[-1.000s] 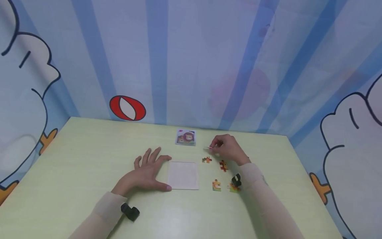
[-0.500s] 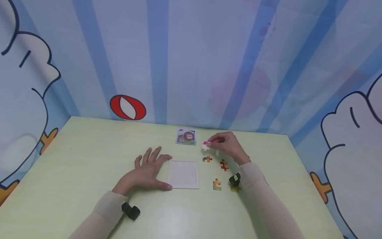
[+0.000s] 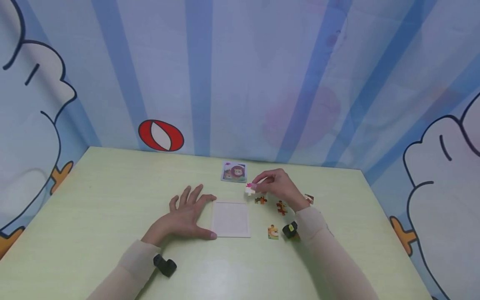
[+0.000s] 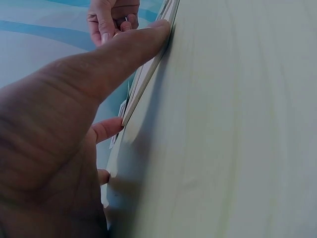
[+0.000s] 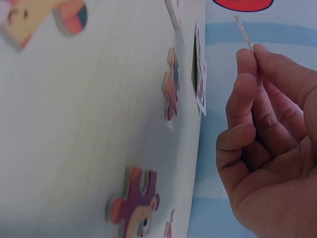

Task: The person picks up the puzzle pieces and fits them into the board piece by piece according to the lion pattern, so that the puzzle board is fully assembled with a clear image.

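Thumb and forefinger of my right hand (image 3: 276,183) pinch a white-and-pink jigsaw piece (image 3: 249,189) above the table, just off the upper right corner of a square white puzzle tray (image 3: 230,219). Seen edge-on in the right wrist view, the jigsaw piece (image 5: 243,32) looks thin. My left hand (image 3: 183,218) lies at the tray's left side with its fingers spread. Its thumb touches the lower left corner and its forefinger the upper left one. Behind the tray lies a picture card (image 3: 234,171) with a lion on it.
Loose jigsaw pieces lie right of the tray: an orange-brown one (image 3: 261,200), a brown-red one (image 3: 281,207), a yellow-orange one (image 3: 273,232) and one (image 3: 309,198) by the right wrist. Another is mostly hidden under the right wrist camera. A patterned cloth wall (image 3: 240,83) stands behind the table.
My right hand has carried the pinched jigsaw piece left and slightly nearer, turning its face into view. The piece by the right wrist shows more now. The left hand stays put.
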The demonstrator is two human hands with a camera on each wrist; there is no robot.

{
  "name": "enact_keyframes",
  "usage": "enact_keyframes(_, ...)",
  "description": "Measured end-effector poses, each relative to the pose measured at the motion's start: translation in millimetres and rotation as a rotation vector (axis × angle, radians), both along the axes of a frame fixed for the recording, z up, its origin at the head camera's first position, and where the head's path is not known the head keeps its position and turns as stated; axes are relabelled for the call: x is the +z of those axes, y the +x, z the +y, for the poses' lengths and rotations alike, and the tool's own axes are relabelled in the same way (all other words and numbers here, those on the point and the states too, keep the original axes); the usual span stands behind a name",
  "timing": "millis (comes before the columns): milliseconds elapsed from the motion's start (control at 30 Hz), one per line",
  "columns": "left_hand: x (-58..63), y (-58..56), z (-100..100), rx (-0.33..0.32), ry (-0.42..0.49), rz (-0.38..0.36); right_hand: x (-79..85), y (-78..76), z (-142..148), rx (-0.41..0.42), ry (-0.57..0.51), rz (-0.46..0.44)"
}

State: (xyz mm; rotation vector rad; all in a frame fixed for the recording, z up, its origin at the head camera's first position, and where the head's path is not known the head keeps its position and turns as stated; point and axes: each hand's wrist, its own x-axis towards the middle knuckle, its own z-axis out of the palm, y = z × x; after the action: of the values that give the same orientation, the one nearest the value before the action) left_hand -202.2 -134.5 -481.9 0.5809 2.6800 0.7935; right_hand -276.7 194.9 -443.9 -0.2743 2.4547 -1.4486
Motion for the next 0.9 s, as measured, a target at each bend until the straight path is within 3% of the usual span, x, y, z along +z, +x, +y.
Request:
enact_keyframes(400,-1.8,-1.9,1,0.007,-0.048,0.0,-0.6,9.9,-20,0.061,0.051,-0.002)
enact_keyframes(900,0.8,-1.5,1,0.01,-0.06,-0.003,-5.9,11.1,-42,0.145,0.12,-0.003)
